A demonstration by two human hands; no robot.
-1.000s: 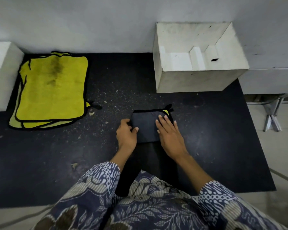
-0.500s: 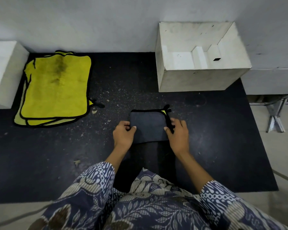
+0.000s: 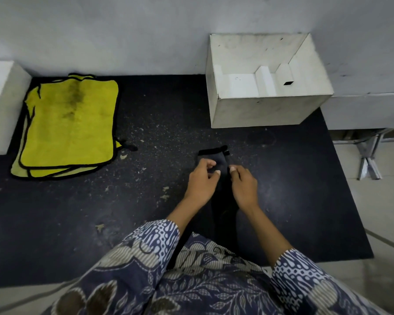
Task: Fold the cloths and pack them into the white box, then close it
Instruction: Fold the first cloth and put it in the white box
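Note:
A small folded cloth (image 3: pixel 215 158), dark grey side up with black trim, lies on the black mat (image 3: pixel 168 137) in front of me. My left hand (image 3: pixel 201 181) pinches its near left part. My right hand (image 3: pixel 242 183) grips its right edge with thumb and fingers. The two hands are close together, and the cloth looks narrow between them. A stack of yellow cloths (image 3: pixel 69 126) with black edging lies flat at the far left of the mat. The white box (image 3: pixel 264 83) stands open at the far right against the wall, with nothing but cardboard dividers inside.
A white block (image 3: pixel 2 103) sits at the far left edge beside the yellow stack. Crumbs and small scraps dot the mat. A metal stand (image 3: pixel 369 160) is on the tiled floor to the right. My patterned sleeves and lap fill the bottom of the view.
My hands have come together: the left moved right and the right moved in, folding the dark cloth to about half its earlier width. The yellow corner no longer shows.

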